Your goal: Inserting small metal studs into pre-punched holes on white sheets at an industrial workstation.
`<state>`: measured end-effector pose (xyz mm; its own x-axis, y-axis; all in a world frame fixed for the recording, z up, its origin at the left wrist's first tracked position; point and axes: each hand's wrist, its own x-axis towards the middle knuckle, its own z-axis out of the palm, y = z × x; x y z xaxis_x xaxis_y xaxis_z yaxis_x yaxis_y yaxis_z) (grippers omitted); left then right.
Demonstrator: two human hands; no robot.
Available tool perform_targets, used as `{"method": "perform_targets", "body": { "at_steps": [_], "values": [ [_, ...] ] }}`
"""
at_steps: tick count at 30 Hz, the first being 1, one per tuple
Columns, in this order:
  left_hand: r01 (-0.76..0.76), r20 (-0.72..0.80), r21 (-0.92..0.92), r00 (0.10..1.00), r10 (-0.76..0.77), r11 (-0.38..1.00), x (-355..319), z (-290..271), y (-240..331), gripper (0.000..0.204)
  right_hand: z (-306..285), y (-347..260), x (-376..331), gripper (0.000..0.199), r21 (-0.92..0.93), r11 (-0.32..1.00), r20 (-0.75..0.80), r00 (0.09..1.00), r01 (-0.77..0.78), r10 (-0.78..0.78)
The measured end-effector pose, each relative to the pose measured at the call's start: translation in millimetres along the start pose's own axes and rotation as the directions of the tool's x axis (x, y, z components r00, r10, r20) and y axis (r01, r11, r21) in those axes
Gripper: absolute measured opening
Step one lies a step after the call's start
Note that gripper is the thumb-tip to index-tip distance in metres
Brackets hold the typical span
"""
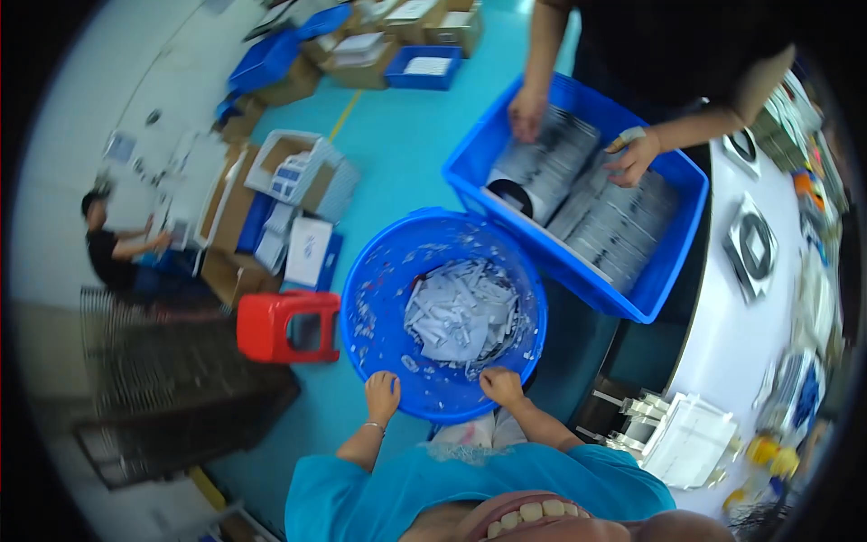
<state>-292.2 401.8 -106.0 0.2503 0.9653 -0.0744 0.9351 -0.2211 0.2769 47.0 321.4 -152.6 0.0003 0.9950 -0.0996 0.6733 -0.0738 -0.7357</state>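
A round blue bin [384, 262] stands right in front of me, with white paper scraps [461, 312] heaped at its bottom and small bits stuck to its inner wall. My left hand [383, 390] is closed over the near rim, left of the middle. Farther right along the same rim, my right hand [502, 387] grips it too, fingers curled inward. Neither hand touches the scraps.
Beyond the bin, a co-worker's hands reach into a blue crate [675, 239] of stacked grey flat pieces [623, 217]. A red stool [264, 327] stands at left, near a dark wire rack [172, 379]. A white table [722, 334] curves along the right.
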Motion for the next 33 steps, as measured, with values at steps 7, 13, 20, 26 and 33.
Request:
{"method": "perform_targets", "body": {
  "at_steps": [7,13,20,26,33],
  "values": [
    [0.526,0.203,0.007,0.832,-0.516,0.851,-139.4,-4.4,26.6,0.041,-54.8,-20.4,-0.9,0.019,0.119,0.989,-0.066,0.994,-0.084,0.092],
    [0.677,0.771,0.061,0.435,-0.465,0.733,-140.9,78.6,66.3,0.071,-87.7,5.5,4.5,0.039,-0.206,0.915,0.162,0.909,-0.348,0.383],
    [0.581,0.811,0.023,0.466,-0.355,0.814,-127.3,61.8,90.8,0.076,-78.5,31.9,3.9,0.05,-0.342,0.857,0.278,0.829,-0.386,0.484],
    [0.475,0.838,0.027,0.469,-0.279,0.879,-129.0,41.3,94.2,0.08,-75.2,23.0,21.8,0.045,-0.458,0.815,0.297,0.803,-0.355,0.517],
    [0.285,0.903,0.039,0.399,-0.156,0.958,-138.7,-20.8,70.9,0.085,-58.5,37.2,15.9,0.047,-0.432,0.815,0.259,0.813,-0.386,0.522]
  ]
}}
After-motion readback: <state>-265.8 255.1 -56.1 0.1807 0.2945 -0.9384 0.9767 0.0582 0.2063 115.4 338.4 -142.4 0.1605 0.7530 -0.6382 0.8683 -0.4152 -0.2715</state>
